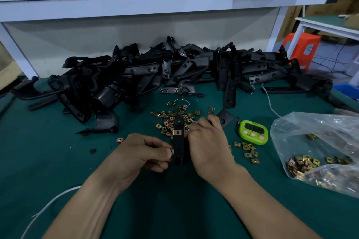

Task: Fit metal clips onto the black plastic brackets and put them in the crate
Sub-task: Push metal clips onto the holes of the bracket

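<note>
Left grip pinches 1 metal clip against the black bracket, right grip holding it; we should slide the clip on square.

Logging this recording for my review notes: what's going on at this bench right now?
A person is fitting clips to a black bracket over the green mat. The right hand grips the bracket, which already carries one metal clip. The left hand pinches a second clip against the bracket's near end. Around them lie loose clips, a bag of clips and a pile of brackets. No crate is in view.
</note>
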Tool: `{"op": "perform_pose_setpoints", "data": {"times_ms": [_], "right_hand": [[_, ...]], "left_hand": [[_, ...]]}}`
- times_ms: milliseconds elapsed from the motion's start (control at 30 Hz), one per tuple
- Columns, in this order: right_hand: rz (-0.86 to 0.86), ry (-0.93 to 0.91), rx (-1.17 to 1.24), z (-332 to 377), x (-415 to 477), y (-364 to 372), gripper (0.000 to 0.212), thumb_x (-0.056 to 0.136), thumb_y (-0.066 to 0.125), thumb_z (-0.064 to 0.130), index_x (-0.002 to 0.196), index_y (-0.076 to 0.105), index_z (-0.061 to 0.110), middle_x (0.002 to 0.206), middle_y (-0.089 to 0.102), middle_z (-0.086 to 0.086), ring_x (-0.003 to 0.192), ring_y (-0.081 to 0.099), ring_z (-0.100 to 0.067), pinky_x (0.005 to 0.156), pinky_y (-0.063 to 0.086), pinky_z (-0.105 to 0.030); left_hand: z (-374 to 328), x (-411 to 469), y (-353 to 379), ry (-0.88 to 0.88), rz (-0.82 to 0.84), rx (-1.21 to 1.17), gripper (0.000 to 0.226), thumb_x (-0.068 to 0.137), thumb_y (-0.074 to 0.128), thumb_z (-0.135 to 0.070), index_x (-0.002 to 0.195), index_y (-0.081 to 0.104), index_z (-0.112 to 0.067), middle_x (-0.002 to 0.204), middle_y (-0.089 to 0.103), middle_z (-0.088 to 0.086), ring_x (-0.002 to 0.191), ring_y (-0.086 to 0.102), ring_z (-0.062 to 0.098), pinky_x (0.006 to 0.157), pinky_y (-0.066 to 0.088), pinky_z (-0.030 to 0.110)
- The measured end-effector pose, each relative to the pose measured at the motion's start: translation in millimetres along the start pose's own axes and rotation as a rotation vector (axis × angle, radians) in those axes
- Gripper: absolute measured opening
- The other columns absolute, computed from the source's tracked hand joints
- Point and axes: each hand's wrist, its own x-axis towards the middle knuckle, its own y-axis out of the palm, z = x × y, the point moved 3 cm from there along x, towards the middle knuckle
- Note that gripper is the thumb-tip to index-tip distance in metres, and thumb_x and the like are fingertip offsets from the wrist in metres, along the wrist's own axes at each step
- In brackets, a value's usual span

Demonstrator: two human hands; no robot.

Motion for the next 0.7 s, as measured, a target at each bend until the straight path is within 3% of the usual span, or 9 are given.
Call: {"op": "perform_pose_setpoints", "data": {"times_ms": [133,200,267,367,567,700], "right_hand": [[0.036,0.006,-0.031,1.5,-1.2,0.0,0.02,0.069,0.063,0.014,0.085,0.066,0.025,0.09,0.062,0.004,0.101,0.05,-0.024,0.103,0.019,-0.04],[0.023,0.007,-0.042,1.9,0.1,-0.2,0.019,0.07,0.063,0.014,0.084,0.066,0.025,0.089,0.062,0.004,0.1,0.051,-0.024,0.102,0.019,-0.04],[0.029,0.007,-0.034,1.8,0.2,-0.3,0.017,0.072,0.062,0.014,0.085,0.066,0.024,0.089,0.062,0.004,0.101,0.051,-0.024,0.103,0.019,-0.04],[0.046,-0.004,-0.053,3.1,-0.6,-1.5,0.012,0.078,0.06,0.018,0.087,0.065,0.024,0.093,0.062,0.003,0.103,0.048,-0.025,0.105,0.019,-0.042],[0.05,-0.024,-0.103,7.3,-2.3,-4.5,0.008,0.085,0.057,0.023,0.09,0.064,0.022,0.095,0.064,0.0,0.103,0.048,-0.026,0.105,0.023,-0.042],[0.043,-0.029,-0.118,7.2,-2.3,-5.8,0.011,0.087,0.056,0.025,0.093,0.064,0.022,0.097,0.065,-0.001,0.105,0.048,-0.026,0.106,0.023,-0.041]], "left_hand": [[1.4,1.7,-0.4,-0.006,-0.033,0.053,0.013,0.072,0.083,0.003,0.069,0.08,-0.008,0.063,0.069,0.014,0.051,0.065,0.016,0.047,0.052,0.023],[2.0,2.2,-0.2,-0.016,-0.038,0.045,0.01,0.067,0.086,0.001,0.072,0.08,-0.007,0.064,0.069,0.013,0.052,0.064,0.016,0.047,0.052,0.022],[3.2,1.7,1.0,-0.028,-0.041,0.038,0.03,0.059,0.09,-0.001,0.087,0.079,-0.004,0.065,0.069,0.012,0.053,0.064,0.015,0.048,0.051,0.022],[5.2,3.4,0.5,-0.028,-0.053,0.0,0.036,0.075,0.081,0.005,0.108,0.073,-0.007,0.065,0.068,0.01,0.052,0.062,0.015,0.048,0.05,0.023],[6.9,4.2,2.6,-0.004,-0.089,-0.009,0.049,0.066,0.085,0.0,0.11,0.074,-0.018,0.052,0.057,0.002,0.042,0.046,0.009,0.039,0.032,0.017],[6.4,3.7,7.2,0.032,-0.132,0.026,0.044,0.075,0.079,0.005,0.105,0.074,-0.026,0.053,0.059,0.004,0.042,0.046,0.011,0.04,0.033,0.015]]}}
